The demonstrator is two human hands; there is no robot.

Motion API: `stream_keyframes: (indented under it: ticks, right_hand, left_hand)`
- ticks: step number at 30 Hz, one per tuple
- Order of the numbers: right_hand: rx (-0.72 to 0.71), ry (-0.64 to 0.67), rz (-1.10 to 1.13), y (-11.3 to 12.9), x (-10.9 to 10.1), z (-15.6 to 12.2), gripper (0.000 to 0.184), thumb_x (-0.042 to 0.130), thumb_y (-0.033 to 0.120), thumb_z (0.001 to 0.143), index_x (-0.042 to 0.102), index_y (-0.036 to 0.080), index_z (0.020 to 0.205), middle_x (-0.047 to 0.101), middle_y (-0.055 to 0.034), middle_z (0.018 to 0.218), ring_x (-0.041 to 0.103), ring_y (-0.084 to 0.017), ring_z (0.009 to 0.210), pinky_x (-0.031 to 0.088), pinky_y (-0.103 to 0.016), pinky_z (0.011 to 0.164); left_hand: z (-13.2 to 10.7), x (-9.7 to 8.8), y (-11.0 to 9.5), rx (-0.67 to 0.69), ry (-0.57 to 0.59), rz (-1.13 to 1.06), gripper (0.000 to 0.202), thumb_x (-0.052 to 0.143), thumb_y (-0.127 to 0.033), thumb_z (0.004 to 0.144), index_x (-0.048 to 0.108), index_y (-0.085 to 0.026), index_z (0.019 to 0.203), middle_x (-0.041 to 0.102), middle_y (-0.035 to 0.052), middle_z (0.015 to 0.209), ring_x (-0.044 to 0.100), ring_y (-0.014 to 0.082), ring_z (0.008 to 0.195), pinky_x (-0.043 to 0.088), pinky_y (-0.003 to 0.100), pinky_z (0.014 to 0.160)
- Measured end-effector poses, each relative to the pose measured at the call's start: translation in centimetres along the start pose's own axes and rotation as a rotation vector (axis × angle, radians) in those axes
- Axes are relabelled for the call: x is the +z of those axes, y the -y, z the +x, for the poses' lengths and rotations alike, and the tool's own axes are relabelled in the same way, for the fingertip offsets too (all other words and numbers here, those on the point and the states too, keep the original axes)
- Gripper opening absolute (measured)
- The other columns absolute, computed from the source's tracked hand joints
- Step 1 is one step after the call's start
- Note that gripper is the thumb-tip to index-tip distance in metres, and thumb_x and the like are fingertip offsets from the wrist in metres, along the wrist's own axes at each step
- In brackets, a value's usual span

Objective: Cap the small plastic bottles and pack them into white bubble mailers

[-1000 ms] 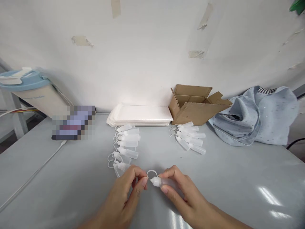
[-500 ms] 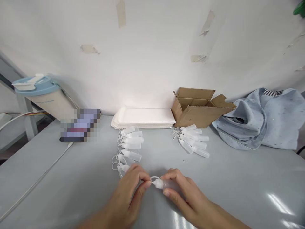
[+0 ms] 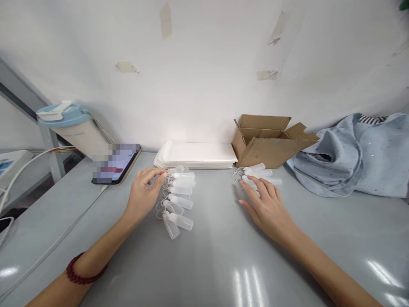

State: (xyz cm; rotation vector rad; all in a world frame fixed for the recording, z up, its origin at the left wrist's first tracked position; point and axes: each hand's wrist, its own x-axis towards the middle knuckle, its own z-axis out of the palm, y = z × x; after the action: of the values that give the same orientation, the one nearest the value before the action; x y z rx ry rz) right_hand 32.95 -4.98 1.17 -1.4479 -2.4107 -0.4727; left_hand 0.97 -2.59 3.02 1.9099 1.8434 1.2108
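Note:
In the head view my left hand point(image 3: 147, 189) pinches thumb and index finger at the capped tip end of a small squeeze dropper bottle point(image 3: 185, 176). That bottle lies at the upper part of the left group, where several translucent bottles point(image 3: 181, 201) with white caps and looped straps overlap in a column. My right hand point(image 3: 263, 198) is over the right group, fingers apart, with its fingertips at a dropper bottle point(image 3: 249, 182). It partly hides the lower bottles there. Another dropper bottle point(image 3: 256, 169) shows above the fingers.
A stack of white padded envelopes point(image 3: 200, 155) and an open cardboard box point(image 3: 271, 149) stand against the wall. Folded blue cloth point(image 3: 345, 162) lies right. At left are a phone point(image 3: 126, 164) with a white cable point(image 3: 64, 236) and a blue-lidded tumbler point(image 3: 78, 132).
Both hands have moved forward and apart from the table's near middle. The bottle they held there is gone from that spot. My left hand reached the left group, my right the right group.

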Motion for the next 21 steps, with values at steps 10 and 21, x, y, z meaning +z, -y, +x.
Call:
stream_keyframes:
  ticks: [10, 21]
  right_hand:
    - [0.002, 0.023, -0.076, 0.2, 0.1, 0.0, 0.027, 0.043, 0.02, 0.093, 0.061, 0.013, 0.111, 0.057, -0.0171, 0.124, 0.046, -0.033, 0.111, 0.036, -0.051, 0.088]
    - [-0.026, -0.017, 0.016, -0.5, 0.5, -0.1, 0.026, 0.039, 0.011, 0.092, 0.063, 0.014, 0.103, 0.063, -0.0143, 0.111, 0.051, -0.028, 0.106, 0.037, -0.044, 0.087]
  left_hand:
    - [-0.3, -0.6, -0.2, -0.04, -0.055, 0.0, 0.028, 0.049, -0.037, 0.087, 0.069, -0.022, 0.099, 0.069, 0.0041, 0.097, 0.053, 0.0212, 0.086, 0.042, 0.031, 0.066]
    - [-2.6, -1.0, -2.8, 0.083, -0.08, 0.092, 0.021, 0.049, -0.033, 0.089, 0.066, -0.022, 0.096, 0.066, 0.0016, 0.093, 0.053, 0.0218, 0.091, 0.046, 0.032, 0.072]
